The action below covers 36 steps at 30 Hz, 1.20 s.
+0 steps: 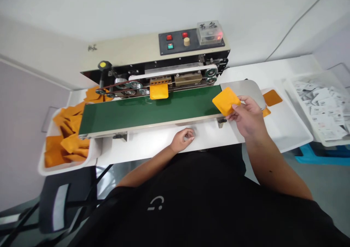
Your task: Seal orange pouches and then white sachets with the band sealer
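My right hand (250,117) pinches a small orange packet (225,101) between thumb and fingers, above the right end of the green conveyor belt (120,115). Another orange packet (159,92) hangs flat from the band sealing machine (123,51), its upper edge in the sealing section and its body over the belt. On the white table edge in front of the belt rests my left hand (182,140), fingers curled into a loose fist with nothing visible in them.
At left, a white bin (95,150) is heaped with orange packets (73,130). A white tray (295,130) at right holds a few orange packets (272,97). Beyond it stands a bin (332,142) of white printed packets (322,108). A black chair (68,199) is below left.
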### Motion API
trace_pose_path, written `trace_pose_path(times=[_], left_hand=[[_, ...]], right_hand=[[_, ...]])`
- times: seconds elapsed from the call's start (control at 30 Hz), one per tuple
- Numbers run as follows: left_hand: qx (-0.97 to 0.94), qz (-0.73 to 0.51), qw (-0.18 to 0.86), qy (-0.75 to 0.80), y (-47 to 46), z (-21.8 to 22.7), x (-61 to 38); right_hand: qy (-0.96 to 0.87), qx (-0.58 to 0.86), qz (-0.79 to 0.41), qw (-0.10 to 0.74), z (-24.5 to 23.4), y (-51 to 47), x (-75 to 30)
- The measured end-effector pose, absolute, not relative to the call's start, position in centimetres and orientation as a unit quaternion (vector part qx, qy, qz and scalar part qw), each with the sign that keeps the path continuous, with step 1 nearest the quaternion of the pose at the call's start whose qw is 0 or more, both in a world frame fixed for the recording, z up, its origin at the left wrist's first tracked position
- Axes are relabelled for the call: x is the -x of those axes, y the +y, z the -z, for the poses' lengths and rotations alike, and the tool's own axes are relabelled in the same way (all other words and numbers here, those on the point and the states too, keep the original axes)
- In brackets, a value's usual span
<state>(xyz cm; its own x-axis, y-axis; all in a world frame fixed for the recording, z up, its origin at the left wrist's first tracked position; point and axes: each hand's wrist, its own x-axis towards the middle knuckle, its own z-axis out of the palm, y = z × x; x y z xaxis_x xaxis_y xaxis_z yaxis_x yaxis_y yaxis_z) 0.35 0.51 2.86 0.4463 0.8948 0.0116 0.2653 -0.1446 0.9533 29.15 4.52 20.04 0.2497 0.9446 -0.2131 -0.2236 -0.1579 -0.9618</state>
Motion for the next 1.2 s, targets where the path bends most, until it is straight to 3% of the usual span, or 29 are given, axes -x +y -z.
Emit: trace_pose_path(times=[0.5, 1.0, 1.1, 1.2], left_hand=[[-0.712, -0.324, 0.464, 0.416, 0.5, -3.0, -0.5], [-0.727, -0.341, 0.442, 0.400, 0.6, -2.6, -0.4], [-0.731, -0.342, 0.436, 0.398, 0.6, -2.6, -0.4], [-0.732, -0.336, 0.435, 0.403, 0.6, -2.7, -0.2]], right_hand=[[-0.213, 0.557, -0.542, 0.592, -19.7, 11.5, -29.4], [-0.321, 0.614, -0.527, 0.491, -19.7, 14.0, -26.4], [-0.393, 0.619, -0.486, 0.476, -19.7, 12.6, -26.3], [-0.470, 0.624, -0.370, 0.503, -19.5, 9.2, -26.9]])
